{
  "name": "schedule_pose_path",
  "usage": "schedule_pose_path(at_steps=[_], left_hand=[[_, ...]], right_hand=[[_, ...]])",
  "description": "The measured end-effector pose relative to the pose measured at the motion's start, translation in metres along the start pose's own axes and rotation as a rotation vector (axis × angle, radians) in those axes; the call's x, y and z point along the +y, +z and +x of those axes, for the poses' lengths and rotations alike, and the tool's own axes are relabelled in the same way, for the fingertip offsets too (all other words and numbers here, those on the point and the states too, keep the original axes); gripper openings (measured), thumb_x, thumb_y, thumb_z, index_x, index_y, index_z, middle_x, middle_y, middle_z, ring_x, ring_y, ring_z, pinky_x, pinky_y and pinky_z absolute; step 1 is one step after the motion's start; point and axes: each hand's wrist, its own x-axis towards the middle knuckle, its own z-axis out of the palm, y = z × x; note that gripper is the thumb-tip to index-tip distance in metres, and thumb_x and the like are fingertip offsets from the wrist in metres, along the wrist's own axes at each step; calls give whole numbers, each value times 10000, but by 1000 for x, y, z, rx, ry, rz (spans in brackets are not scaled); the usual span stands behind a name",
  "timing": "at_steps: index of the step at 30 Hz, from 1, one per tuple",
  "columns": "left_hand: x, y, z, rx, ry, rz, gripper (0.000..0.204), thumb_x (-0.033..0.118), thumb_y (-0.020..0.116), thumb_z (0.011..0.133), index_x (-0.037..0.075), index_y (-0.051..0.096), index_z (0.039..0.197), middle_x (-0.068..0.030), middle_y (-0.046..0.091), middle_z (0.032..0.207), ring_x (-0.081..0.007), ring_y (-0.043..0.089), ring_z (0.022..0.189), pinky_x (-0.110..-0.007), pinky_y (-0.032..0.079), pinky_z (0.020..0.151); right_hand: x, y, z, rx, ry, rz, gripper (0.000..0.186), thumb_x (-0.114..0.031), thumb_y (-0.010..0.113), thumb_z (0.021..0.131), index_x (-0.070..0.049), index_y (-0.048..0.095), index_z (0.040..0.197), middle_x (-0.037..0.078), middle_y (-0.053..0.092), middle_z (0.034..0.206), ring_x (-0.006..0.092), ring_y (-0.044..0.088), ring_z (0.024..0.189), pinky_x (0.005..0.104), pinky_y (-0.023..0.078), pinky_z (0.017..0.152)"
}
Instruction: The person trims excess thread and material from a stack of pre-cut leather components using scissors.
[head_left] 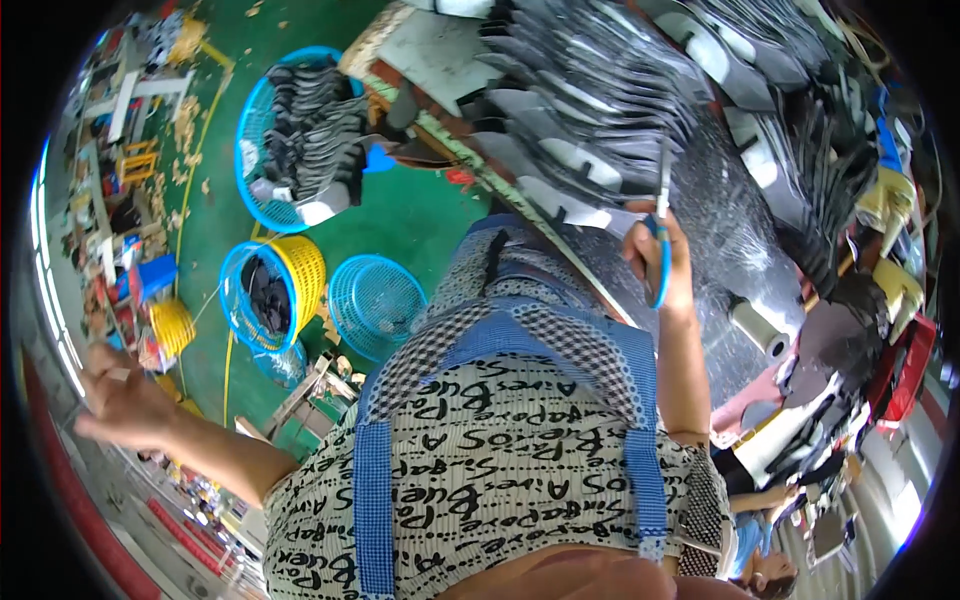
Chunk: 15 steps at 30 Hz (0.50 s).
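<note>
My right hand (665,255) is closed round the blue handles of a pair of scissors (664,185), whose blades point away from me over the worktable. Just beyond the hand, overlapping curved grey and black pieces (590,110), some with white patches, lie in long rows; they look like shoe uppers. Out to the far left, away from the table, my left hand (125,400) is raised over the floor side. Its fingers look partly bent but are blurred, and a small white patch shows on one of them.
A blue basket (243,150) full of similar dark pieces stands on the green floor left of the table (430,45). Nearer are a yellow basket (308,270) and another blue basket (375,300). A white roll (760,328) lies on the table's right. Another person (765,560) is at lower right.
</note>
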Motion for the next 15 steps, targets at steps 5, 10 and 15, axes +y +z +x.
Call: schedule_pose_path(at_steps=[5,10,15], left_hand=[[41,-30,-10,-295,472,264,1099,866,158,687,-16,426,1285,-180,571,980,-174,468,730,-326,420,851],[-8,90,-96,-1119,-316,-123,1211,918,114,608,-5,251,1380,-173,496,1162,-94,401,666,-217,356,611],[-70,164,-190,-1338,-1028,-535,970,828,67,728,185,67,1454,-103,446,1222,-123,320,612,-229,267,557]], right_hand=[[-3,16,6,18,-120,-41,364,-155,646,825,-17,499,1128,37,549,646,37,377,418,170,249,372],[-8,38,7,-119,-206,2,460,50,705,696,-50,478,1083,87,632,816,59,505,602,181,393,553],[-4,67,14,-208,-335,-103,509,109,680,687,-77,410,1076,150,642,977,50,477,582,180,392,525]])
